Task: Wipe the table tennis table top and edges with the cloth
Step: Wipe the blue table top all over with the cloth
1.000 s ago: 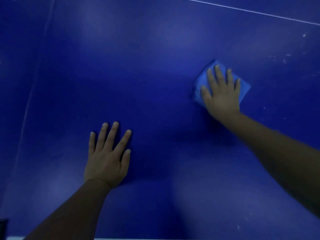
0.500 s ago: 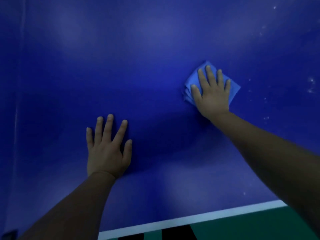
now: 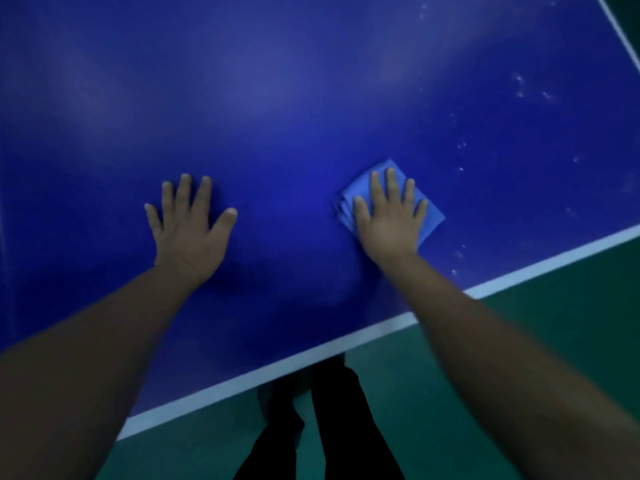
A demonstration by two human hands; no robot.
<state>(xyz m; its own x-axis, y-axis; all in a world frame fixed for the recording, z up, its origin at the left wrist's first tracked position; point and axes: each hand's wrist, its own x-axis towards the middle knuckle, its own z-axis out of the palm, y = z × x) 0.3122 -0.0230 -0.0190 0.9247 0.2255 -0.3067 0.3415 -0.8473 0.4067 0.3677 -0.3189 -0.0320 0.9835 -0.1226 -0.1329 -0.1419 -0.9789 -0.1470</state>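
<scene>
The dark blue table tennis table [image 3: 277, 98] fills most of the view, with its white near edge line [image 3: 311, 355] running diagonally across the lower part. A folded light blue cloth [image 3: 429, 213] lies flat on the top near that edge. My right hand [image 3: 389, 218] presses flat on the cloth with straight, spread fingers. To its left, my left hand [image 3: 188, 226] rests flat on the bare table top, fingers spread.
White specks and smudges [image 3: 519, 88] dot the table top to the right of the cloth. Green floor [image 3: 536, 323] lies beyond the near edge. Dark trouser legs [image 3: 332, 427] stand below the edge. A white side line [image 3: 623, 32] shows at the top right corner.
My right hand has drawn the cloth back toward the near edge. The view has dropped, so the white edge, the floor and the legs show more.
</scene>
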